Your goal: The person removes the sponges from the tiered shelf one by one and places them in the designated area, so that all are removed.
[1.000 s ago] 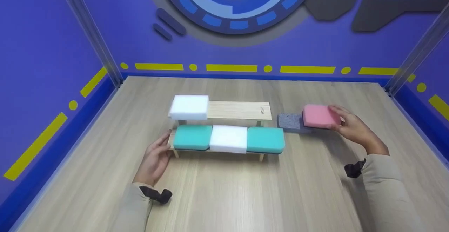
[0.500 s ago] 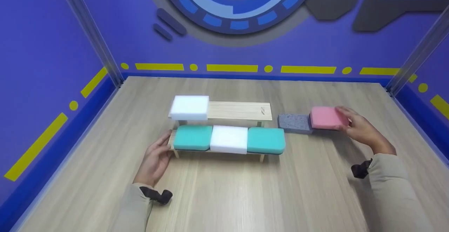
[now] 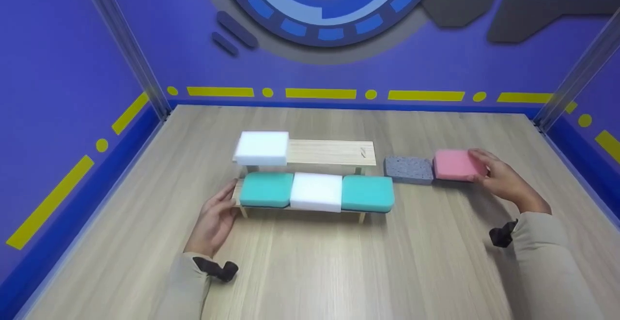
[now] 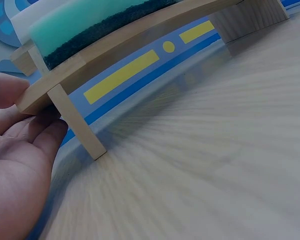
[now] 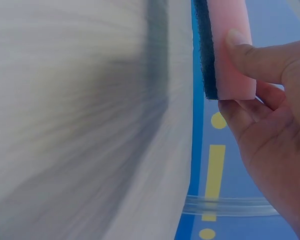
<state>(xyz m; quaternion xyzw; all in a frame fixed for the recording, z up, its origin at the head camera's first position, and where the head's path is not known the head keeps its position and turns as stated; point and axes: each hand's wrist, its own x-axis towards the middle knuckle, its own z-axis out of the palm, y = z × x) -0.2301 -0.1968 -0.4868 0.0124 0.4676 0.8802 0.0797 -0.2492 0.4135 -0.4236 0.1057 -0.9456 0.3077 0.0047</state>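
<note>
Sponge (image 3: 457, 164), pink, toward right edge of worktop (image 3: 310, 271); right hand (image 3: 503, 183) pinches it.
Likely light, squashy: take opposite sides gently. Left hand (image 3: 214, 220) grips left end of front stand (image 4: 110, 50).

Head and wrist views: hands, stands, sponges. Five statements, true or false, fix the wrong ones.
1. The right hand grips the pink sponge. True.
2. The left hand grips the far stand. False: it grips the near stand.
3. The far stand bears a single white block. True.
4. The near stand's white block sits between two teal sponges. True.
5. The grey block lies right of the pink sponge. False: it lies left of it.
</note>
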